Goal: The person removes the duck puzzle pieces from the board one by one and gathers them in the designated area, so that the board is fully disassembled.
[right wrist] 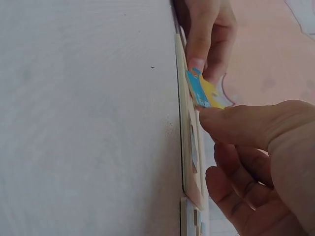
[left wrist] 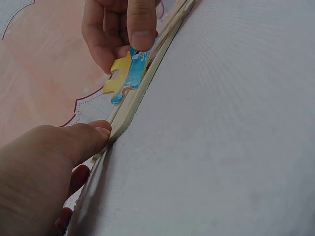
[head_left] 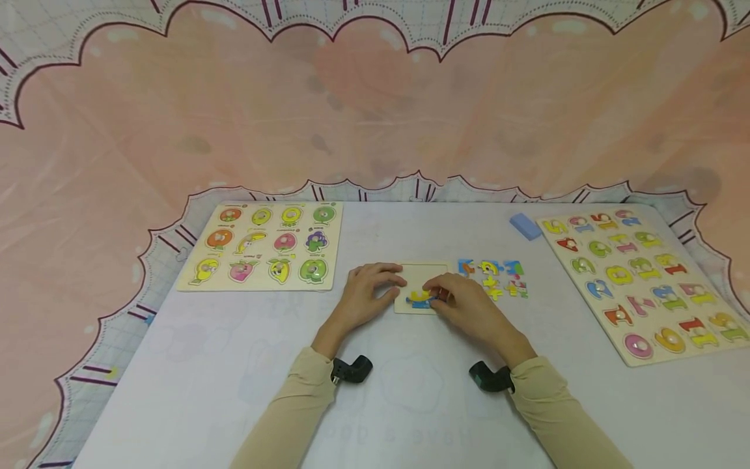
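A small wooden puzzle tray (head_left: 422,271) lies on the table between the two hands. My left hand (head_left: 370,291) holds its left edge; in the left wrist view the thumb (left wrist: 93,132) rests at the tray's corner. Above the tray's near part, my right hand (head_left: 469,306) pinches a blue and yellow jigsaw piece (head_left: 418,301) between thumb and fingers. The left wrist view shows this piece tilted over the tray. In the right wrist view, the thumb (right wrist: 236,125) covers one end of the piece, and the other fingers are bent below.
Several joined-looking jigsaw pieces (head_left: 492,281) lie right of the tray. A fruit puzzle board (head_left: 275,254) stands left, a number puzzle board (head_left: 586,299) right, with a blue block (head_left: 525,227) beside it. A patterned cloth (head_left: 375,117) hangs behind the white table (head_left: 410,404).
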`<state>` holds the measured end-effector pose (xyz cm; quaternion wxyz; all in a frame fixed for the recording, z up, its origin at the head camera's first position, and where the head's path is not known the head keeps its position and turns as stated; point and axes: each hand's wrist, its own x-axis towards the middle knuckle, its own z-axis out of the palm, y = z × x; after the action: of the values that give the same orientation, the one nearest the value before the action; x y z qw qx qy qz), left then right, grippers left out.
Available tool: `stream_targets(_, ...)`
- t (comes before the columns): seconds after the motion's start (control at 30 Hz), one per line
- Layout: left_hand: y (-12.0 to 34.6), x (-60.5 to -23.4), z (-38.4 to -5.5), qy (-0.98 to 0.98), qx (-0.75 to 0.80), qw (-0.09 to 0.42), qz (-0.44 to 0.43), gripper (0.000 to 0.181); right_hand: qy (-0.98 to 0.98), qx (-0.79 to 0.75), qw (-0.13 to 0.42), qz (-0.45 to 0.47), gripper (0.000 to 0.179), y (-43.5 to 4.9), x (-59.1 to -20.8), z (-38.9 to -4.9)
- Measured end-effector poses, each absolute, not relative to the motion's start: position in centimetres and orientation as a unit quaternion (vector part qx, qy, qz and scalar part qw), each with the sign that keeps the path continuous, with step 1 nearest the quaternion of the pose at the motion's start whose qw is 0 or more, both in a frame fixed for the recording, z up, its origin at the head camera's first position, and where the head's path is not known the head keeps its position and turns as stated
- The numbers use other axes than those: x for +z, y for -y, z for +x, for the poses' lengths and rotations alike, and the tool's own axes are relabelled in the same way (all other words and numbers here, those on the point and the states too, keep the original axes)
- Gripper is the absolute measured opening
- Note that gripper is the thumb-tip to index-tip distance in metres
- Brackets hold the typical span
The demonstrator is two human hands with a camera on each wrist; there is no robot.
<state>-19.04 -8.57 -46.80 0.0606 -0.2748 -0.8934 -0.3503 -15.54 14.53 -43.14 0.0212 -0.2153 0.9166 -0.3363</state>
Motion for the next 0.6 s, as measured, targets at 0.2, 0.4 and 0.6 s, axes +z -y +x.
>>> stream_targets(0.2, 8.6, -46.8, -19.1, 0.893, -0.35, 0.062, -0.275, 0.014, -0.918, -0.34, 0.024, -0.204, 0.024, -15.1, -43.1, -15.5)
stream_targets(0.4, 8.5, -46.8, -19.1, 0.894, -0.352, 0.054, -0.272, 0.015, -0.914, -0.35, 0.027, -0.202, 0.024, -15.9, -43.1, -15.7)
stream_targets(0.6, 8.6, -46.9, -19.1, 0.895, -0.351, 0.053, -0.271, 0.015, -0.91, -0.362, 0.021, -0.202, 0.025, -16.5, -42.9, -15.8)
